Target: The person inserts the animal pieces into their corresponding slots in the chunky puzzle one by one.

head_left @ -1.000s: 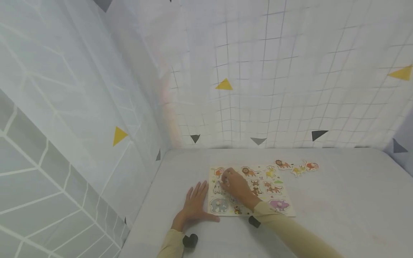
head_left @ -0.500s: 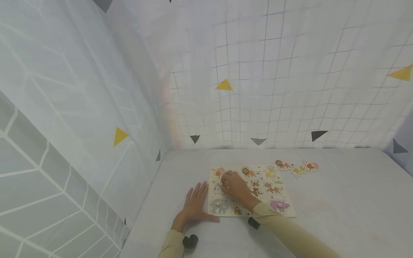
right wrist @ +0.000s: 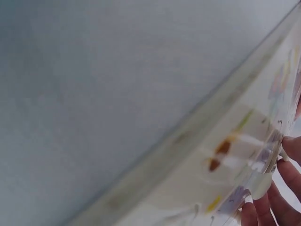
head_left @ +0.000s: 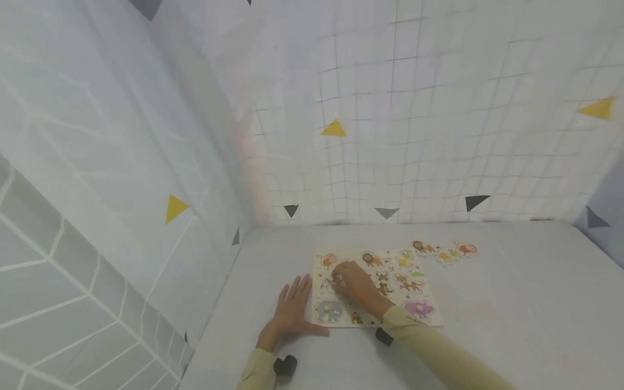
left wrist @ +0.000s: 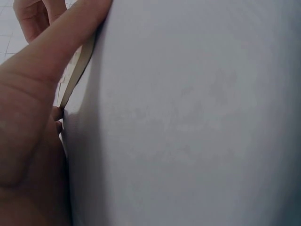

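A wooden animal knob puzzle board lies on the white table. My left hand rests flat beside its left edge, fingers spread, thumb along the near corner; in the left wrist view the thumb lies along the board's edge. My right hand is over the board's left half, beside the zebra, with its fingers curled down. Fingers and thumb pinch a small pale knob in the right wrist view; which animal piece it belongs to is hidden. The elephant and purple rhino show knobs.
Loose lion, yellow animal and orange monkey pieces lie beyond the board's far right corner. A patterned cloth wall rises behind the table, and another stands at the left.
My right hand has shifted slightly toward me over the board, fingers still curled. The left hand keeps its place. The whole head view has drifted slightly.
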The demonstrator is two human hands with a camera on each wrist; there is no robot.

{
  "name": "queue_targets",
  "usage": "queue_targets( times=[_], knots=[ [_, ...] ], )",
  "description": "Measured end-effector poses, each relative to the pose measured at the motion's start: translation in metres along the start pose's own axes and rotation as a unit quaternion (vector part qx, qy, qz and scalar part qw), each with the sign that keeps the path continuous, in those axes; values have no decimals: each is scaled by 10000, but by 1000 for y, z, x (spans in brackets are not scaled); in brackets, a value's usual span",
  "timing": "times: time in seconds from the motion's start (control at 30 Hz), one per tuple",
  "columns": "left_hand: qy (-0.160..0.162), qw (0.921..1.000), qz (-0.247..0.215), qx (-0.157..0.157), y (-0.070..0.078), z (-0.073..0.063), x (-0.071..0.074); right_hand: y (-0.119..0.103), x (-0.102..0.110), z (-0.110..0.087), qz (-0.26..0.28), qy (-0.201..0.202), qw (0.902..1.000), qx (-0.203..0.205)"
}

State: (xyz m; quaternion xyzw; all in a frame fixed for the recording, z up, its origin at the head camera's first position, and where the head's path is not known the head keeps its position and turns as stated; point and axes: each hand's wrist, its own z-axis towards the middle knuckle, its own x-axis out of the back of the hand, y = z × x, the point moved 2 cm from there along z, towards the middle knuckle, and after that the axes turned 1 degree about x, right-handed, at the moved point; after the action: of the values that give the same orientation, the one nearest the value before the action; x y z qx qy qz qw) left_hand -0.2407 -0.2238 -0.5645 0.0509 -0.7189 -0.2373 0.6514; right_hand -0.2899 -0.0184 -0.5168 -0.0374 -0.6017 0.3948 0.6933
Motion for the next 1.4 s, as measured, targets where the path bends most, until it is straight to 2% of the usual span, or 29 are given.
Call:
queue_targets(
  times=[0.23,0.5,0.73,1.0,1.2,1.4],
  knots=[
    [-74,9999,-110,-36,8,-5,8,3,-2,-1,-103,26,9998,144],
    [-20,9999,-142,7,5,-4,3,6,-3,-4,-184,100,9995,251],
    [-64,9997,-215,-77,9,-6,8,23,1,-4,-324,275,9989,182],
    [-37,10000,-67,-5,12,-7,11,46,27,-2,-497,837,9948,288],
    [-20,10000,-50,-36,5,-2,5,69,47,-4,-859,1252,9869,543],
    [51,10000,42,31,-4,1,-3,96,66,-10,-1034,1279,9859,293]
  ],
)
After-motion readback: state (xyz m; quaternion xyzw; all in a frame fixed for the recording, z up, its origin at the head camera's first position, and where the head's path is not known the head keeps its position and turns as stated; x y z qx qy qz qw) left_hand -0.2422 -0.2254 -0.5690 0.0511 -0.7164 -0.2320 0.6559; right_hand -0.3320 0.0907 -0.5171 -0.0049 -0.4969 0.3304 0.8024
